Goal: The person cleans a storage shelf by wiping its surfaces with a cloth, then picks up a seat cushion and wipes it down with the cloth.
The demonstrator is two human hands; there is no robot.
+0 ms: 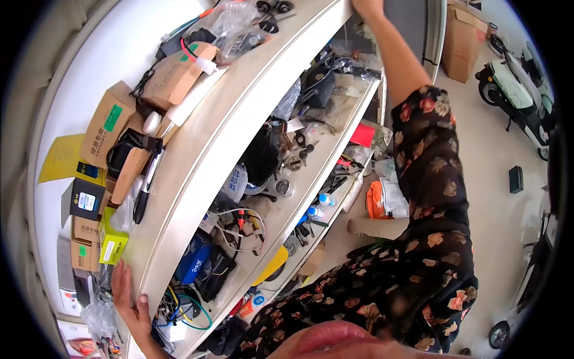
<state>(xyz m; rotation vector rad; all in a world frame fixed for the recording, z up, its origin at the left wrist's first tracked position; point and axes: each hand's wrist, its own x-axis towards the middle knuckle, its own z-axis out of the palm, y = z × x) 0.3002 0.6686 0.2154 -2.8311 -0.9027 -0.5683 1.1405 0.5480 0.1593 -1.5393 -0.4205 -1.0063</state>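
Observation:
My left hand (130, 302) rests on the top shelf board (179, 173) at the lower left, its fingers and thumb apart and nothing held. Close to its fingertips stands a yellow-green box (112, 239). My right arm reaches up to the far end of the same board, where my right hand (368, 7) is mostly cut off by the top edge of the view, its fingers hidden. On the board lie a black marker-like item (143, 194), brown cardboard boxes (107, 122), a yellow box (69, 158) and clear plastic bags (230, 24).
Lower shelves hold tangled cables (239, 230), a blue box (192, 260), a black bag (261, 157) and small bottles (314, 211). An orange and white bag (385, 197) sits beyond them. Scooters (514, 90) and a tall carton (460, 45) stand on the floor at right.

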